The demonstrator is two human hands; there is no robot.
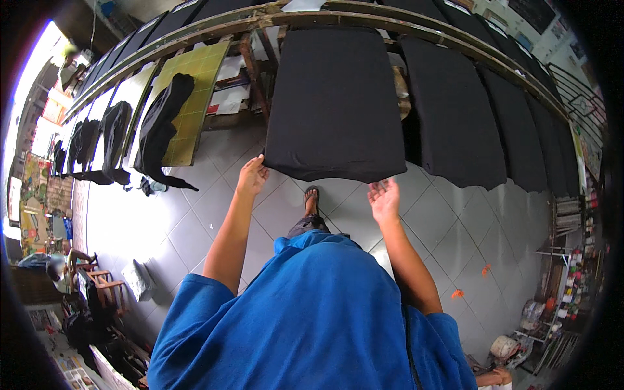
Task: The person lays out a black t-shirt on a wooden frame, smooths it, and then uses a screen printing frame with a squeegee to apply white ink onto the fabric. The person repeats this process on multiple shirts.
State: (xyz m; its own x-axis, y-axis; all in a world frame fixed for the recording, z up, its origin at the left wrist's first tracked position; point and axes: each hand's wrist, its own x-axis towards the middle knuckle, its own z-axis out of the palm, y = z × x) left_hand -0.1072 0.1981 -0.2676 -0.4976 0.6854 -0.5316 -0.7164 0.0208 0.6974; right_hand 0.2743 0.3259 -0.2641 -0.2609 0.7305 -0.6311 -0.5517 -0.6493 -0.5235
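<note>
At six o'clock, blue shirt [312,312] filling the bottom of the view, both forearms reaching up from it. Just beyond, at twelve o'clock from the shirt, grey tiled floor [195,221] and a sandalled foot [312,198]. Further out, left hand [251,175] at eleven o'clock, fingers together and slightly curled, tips touching the lower left corner of the black cloth [335,104], seemingly to steady or square the hanging edge. Right hand [385,198] at one o'clock, palm up, fingers loosely spread, just under the cloth's lower right edge, pinching nothing. Cloth itself draped flat over a board, front edge hanging free. Beyond, more black cloths [455,117] side by side at two o'clock along the curved worktop [195,32]. At ten o'clock, a green gridded board [195,84] under a crumpled dark garment [162,123].
</note>
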